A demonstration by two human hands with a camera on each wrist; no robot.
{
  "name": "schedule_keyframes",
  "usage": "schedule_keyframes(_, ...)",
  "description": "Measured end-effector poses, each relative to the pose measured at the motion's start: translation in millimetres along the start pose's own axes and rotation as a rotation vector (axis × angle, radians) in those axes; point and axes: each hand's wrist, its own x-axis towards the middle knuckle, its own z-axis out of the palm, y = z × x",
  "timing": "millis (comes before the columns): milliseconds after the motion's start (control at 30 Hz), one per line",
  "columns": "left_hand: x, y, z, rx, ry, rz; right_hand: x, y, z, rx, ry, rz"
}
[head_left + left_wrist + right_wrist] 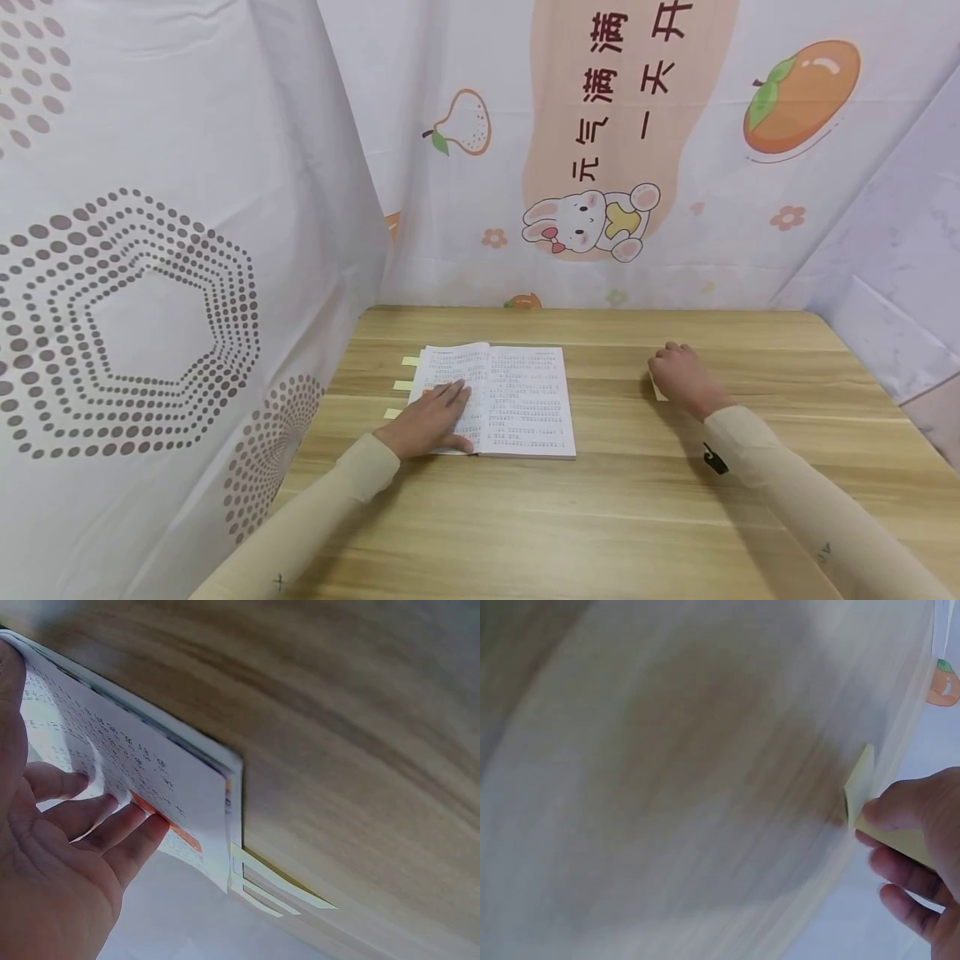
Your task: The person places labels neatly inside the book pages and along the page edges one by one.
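Note:
An open book (528, 400) with printed text lies on the wooden table. Across its left page my left hand (431, 419) rests, fingers extended and thumb near the lower edge by the spine. In the left wrist view the fingertips touch the page beside an orange strip (184, 834). Several pale yellow sticky tabs (289, 885) stick out from the book's outer edge. Off to the right of the book, my right hand (684, 379) pinches yellow sticky notes (901, 841) between thumb and fingers. A yellow flap (860, 780) angles up by the thumb tip.
The wooden table (525, 533) reaches back to a printed white curtain (450, 208). Another patterned curtain (172, 333) hangs close on the left. A small dark object (715, 459) shows beside the right sleeve.

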Motion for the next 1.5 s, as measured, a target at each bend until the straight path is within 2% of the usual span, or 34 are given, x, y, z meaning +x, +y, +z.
schedule_keyframes(267,0.2,-0.4,-1.0,0.011,0.000,0.000,0.4,2,-2,-0.036,0.042,-0.021)
schedule_keyframes(500,0.5,0.5,-1.0,0.002,-0.002,-0.009,0.5,5,-5,0.130,0.097,0.055)
schedule_keyframes(633,0.7,0.5,-0.3,0.010,0.004,-0.011,-1.4,7,0,0.173,0.129,0.048)
schedule_keyframes(833,0.6,-0.1,-0.2,0.021,0.025,0.006,-3.1,9,9,0.200,0.127,0.026)
schedule_keyframes(1167,1.1,-1.5,1.3,0.024,0.020,-0.015,-3.7,12,7,0.332,0.108,0.098)
schedule_keyframes(1500,0.8,-4.5,5.0,0.018,0.032,-0.006,-1.9,14,5,0.308,0.133,0.087)
